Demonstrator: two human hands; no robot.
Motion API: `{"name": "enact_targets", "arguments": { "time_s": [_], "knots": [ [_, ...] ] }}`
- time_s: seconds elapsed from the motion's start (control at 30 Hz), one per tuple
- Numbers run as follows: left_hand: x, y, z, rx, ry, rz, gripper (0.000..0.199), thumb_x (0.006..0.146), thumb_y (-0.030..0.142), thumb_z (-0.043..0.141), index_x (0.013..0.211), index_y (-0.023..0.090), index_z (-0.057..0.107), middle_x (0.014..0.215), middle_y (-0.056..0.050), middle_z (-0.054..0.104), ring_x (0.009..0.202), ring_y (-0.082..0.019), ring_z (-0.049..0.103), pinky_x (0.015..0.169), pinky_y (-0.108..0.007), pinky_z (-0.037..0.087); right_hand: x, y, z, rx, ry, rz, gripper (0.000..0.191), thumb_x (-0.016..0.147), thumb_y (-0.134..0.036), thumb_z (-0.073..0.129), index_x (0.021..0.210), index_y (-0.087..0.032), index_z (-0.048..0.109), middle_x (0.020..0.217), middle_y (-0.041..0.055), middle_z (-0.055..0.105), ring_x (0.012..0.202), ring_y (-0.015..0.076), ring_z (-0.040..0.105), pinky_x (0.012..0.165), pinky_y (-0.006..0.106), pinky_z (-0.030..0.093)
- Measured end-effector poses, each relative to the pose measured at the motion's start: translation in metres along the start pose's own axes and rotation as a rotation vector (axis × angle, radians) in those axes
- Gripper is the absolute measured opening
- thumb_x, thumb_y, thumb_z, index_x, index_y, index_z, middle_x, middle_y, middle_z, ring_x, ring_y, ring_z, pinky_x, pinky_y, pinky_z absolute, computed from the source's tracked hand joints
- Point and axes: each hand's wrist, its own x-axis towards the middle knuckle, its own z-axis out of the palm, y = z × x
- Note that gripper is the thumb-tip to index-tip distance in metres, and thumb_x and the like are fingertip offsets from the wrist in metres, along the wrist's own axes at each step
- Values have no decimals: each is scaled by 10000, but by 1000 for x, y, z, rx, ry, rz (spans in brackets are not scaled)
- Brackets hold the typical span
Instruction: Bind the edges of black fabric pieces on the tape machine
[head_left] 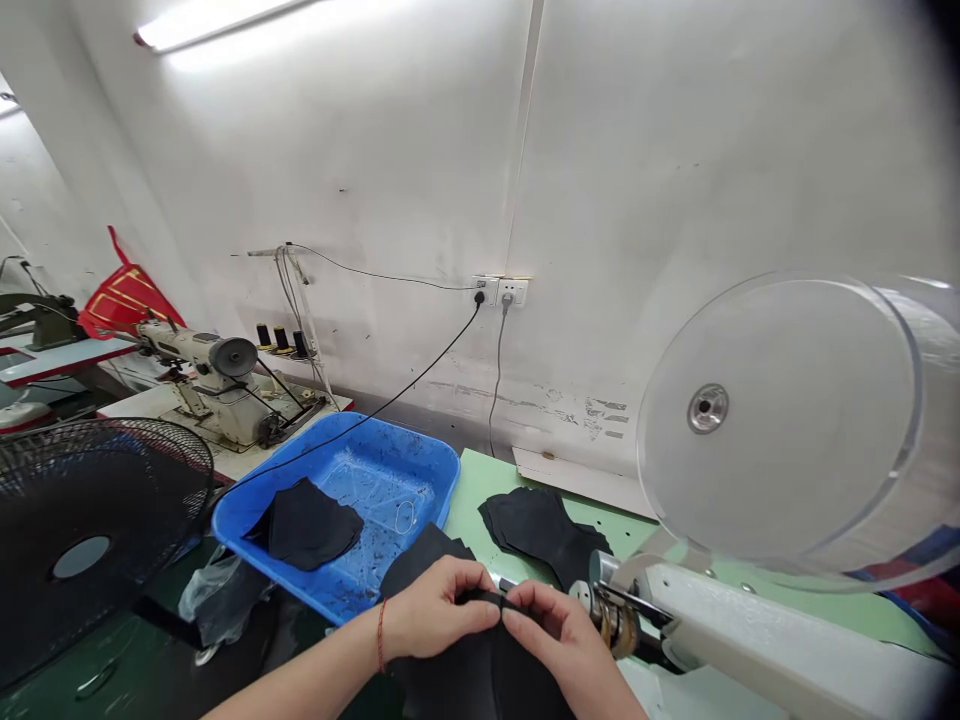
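Note:
Both hands pinch the edge of a black fabric piece (pixel 465 680) at the front, thumbs close together along a seam line. My left hand (pixel 442 605), a thin red string round its wrist, grips from the left. On the right, my right hand (pixel 551 625) holds the same edge, near the metal head of a white machine arm (pixel 720 610). Another part of black fabric (pixel 424 560) shows behind my left hand; whether it joins the held piece I cannot tell. A stack of black cut pieces (pixel 536 525) lies on the green table (pixel 472 480) beyond.
A blue plastic tub (pixel 420 450) with black pieces (pixel 311 525) inside stands at left. A black fan (pixel 90 540) is nearer left, a sewing machine (pixel 217 375) behind. A large clear round cover (pixel 780 420) rises at right. Cords run to wall sockets (pixel 499 290).

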Motion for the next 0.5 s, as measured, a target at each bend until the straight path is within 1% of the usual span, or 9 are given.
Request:
{"name": "enact_targets", "arguments": {
  "time_s": [0.1,0.2,0.3,0.43,0.5],
  "knots": [
    [-1,2,8,-93,-24,-49,107,691,244,567,692,137,573,572,59,408,566,-79,340,526,-201,272,-7,-2,-2,9,-11,22,287,684,-460,650,717,-182,586,651,-33,473,639,140,402,596,268,316],
    [-2,2,15,-69,31,-67,128,659,266,601,673,142,571,573,58,405,576,-86,345,534,-208,273,-13,-5,-1,-56,21,32,236,694,-420,610,689,-190,556,648,-31,447,642,147,389,594,276,305],
    [-2,4,20,-26,76,-84,80,622,224,598,638,147,580,568,54,414,595,-94,357,543,-210,272,-18,-7,0,-63,27,17,210,673,-397,582,660,-200,511,647,-30,420,643,154,376,589,284,301],
    [-3,10,26,-67,74,-112,67,598,206,569,621,148,594,544,55,414,578,-93,340,534,-216,258,-21,-10,0,-65,3,10,254,705,-439,557,653,-204,476,634,-38,377,624,147,338,573,281,275],
    [-2,11,29,-150,81,-120,78,578,215,578,604,143,591,536,54,421,571,-91,335,538,-219,254,-21,-13,0,-89,2,0,288,726,-466,547,640,-205,462,626,-42,361,618,144,320,574,280,269]
  ]
}}
